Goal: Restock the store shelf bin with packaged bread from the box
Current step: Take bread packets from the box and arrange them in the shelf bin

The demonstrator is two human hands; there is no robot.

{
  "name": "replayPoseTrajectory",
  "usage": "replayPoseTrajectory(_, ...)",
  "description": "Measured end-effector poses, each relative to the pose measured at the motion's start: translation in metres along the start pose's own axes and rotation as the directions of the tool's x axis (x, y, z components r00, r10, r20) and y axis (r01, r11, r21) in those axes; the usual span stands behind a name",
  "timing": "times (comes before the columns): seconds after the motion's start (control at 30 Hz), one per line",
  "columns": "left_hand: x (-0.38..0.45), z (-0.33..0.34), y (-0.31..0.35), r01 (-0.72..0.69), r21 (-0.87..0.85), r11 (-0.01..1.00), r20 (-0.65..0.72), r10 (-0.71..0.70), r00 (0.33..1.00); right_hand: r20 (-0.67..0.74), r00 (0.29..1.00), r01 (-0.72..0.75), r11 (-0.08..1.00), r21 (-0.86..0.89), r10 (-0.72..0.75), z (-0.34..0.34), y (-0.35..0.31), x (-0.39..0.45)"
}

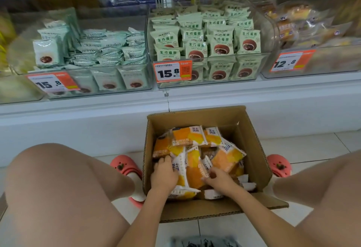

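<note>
An open cardboard box (252, 149) stands on the floor between my knees, filled with several orange-and-white bread packets (187, 136). Both hands are down inside it. My left hand (163, 174) lies on the packets at the box's left side, fingers curled over an orange packet's edge. My right hand (216, 179) curls its fingers round the edge of an upright orange packet (193, 170) in the middle. A clear shelf bin at the right (312, 67), tagged 12.8, holds similar bread packets.
Two clear bins tagged 15.8, the left one (109, 82) and the middle one (207, 70), hold green-white pastry packets. A white shelf ledge (175, 98) runs above the box. My knees and pink shoes flank the box on the tiled floor. A dark object (203, 243) lies at the bottom edge.
</note>
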State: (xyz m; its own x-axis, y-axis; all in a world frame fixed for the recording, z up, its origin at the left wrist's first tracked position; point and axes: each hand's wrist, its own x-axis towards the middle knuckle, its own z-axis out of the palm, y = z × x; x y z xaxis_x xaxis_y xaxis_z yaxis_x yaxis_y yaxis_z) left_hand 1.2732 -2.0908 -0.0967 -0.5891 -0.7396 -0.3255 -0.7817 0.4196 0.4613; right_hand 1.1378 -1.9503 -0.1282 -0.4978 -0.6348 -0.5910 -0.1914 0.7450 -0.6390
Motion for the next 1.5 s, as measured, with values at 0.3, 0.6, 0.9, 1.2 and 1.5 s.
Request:
replayPoseTrajectory(0.3, -0.005, -0.019, 0.036, -0.07, -0.47, 0.88, -0.156, -0.005, 0.988, -0.289, 0.952, 0.126, 0.728, 0.674, 0.103, -0.044, -0.024, -0.034)
replayPoseTrajectory(0.6, -0.001, -0.033, 0.048, 0.519, -0.832, 0.196, 0.535, 0.035, 0.844, -0.111, 0.99, 0.136, 0.406, 0.904, -0.084, -0.032, -0.047, -0.067)
replayPoseTrajectory(0.9, -0.003, -0.084, 0.057, -0.193, -0.517, 0.834, 0.154, 0.312, 0.938, -0.222, 0.939, 0.333, 0.849, 0.41, -0.262, -0.087, -0.076, -0.066)
replayPoseTrajectory(1.2, 0.006, -0.19, 0.12, -0.531, -0.232, 0.815, 0.081, 0.56, 0.824, -0.017, 0.851, 0.526, 0.849, 0.052, -0.526, -0.165, -0.189, -0.082)
replayPoseTrajectory(1.5, 0.021, -0.329, 0.172, -0.727, -0.2, 0.657, -0.819, 0.296, 0.492, -0.43, 0.681, 0.718, 0.654, 0.236, -0.592, -0.287, -0.279, -0.128)
